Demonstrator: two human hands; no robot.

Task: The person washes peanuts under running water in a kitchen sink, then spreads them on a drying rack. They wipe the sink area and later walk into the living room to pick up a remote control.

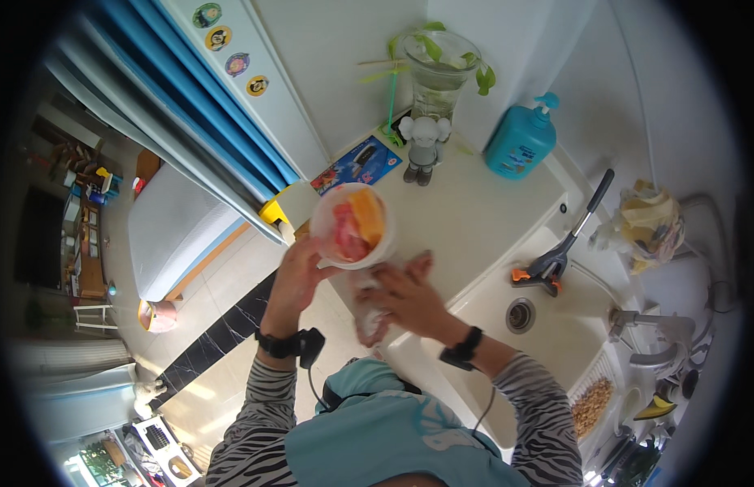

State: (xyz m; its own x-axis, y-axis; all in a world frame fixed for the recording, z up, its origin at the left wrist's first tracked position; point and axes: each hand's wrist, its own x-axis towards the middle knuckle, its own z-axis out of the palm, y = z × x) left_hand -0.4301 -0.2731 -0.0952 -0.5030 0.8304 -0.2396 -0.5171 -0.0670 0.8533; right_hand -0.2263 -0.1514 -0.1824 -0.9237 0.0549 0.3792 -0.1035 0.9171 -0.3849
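Note:
My left hand [295, 274] grips a round whitish plastic tub [382, 243] by its near left side. In the tub lie a red-pink item [348, 234] and an orange item [368, 214], both blurred. My right hand [404, 295] is on a crumpled pinkish-white cloth or wrap [372, 316], just below and to the right of the tub. Motion blur hides how its fingers meet it. Both hands are above the near left part of the white counter [486, 213].
A gray figurine [422, 149], a glass vase [439, 79] with a plant and a blue pump bottle [523, 141] stand at the back. A gray-and-orange clamp-headed tool [550, 262] lies in the white sink [572, 316], near the drain. A faucet [645, 319] is at the right.

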